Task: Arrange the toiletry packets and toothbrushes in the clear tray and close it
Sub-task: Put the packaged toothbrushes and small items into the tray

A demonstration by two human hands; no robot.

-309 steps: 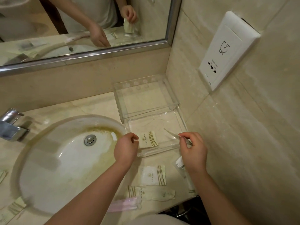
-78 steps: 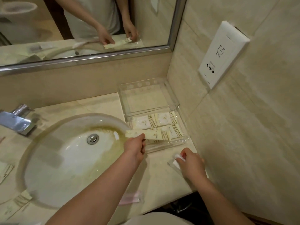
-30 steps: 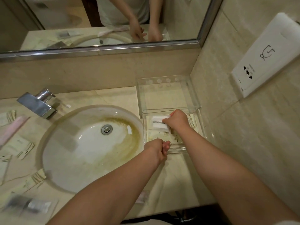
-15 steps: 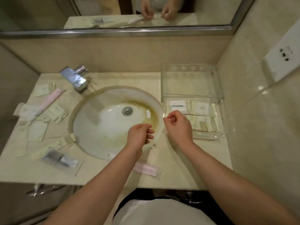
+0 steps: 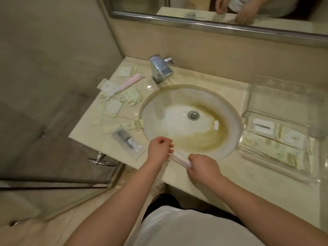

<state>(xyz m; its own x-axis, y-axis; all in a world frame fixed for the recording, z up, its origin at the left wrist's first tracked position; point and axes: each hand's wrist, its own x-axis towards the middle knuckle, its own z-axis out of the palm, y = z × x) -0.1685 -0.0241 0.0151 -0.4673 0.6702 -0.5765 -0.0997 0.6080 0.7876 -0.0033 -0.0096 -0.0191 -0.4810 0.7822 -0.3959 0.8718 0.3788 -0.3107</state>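
Jutting from right hand (image 5: 204, 167) grip, wrapped toothbrush (image 5: 178, 158) reaches left hand (image 5: 159, 150).

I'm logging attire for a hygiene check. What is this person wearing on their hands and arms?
Nothing shows: the left hand and right hand are ungloved, with no ring, watch or bracelet visible. Both forearms are bare, with no sleeve in view. A white top shows below.

Head camera: worn on the person's head, standing over the front edge of the counter (image 5: 236, 185).
Facing: forward and steeply down; sink (image 5: 158, 110) central, mirror (image 5: 204, 6) at 12 o'clock, clear tray (image 5: 262, 161) at 3 o'clock.
Nearness: close; both forearms (image 5: 127, 197) enter from 6 o'clock.
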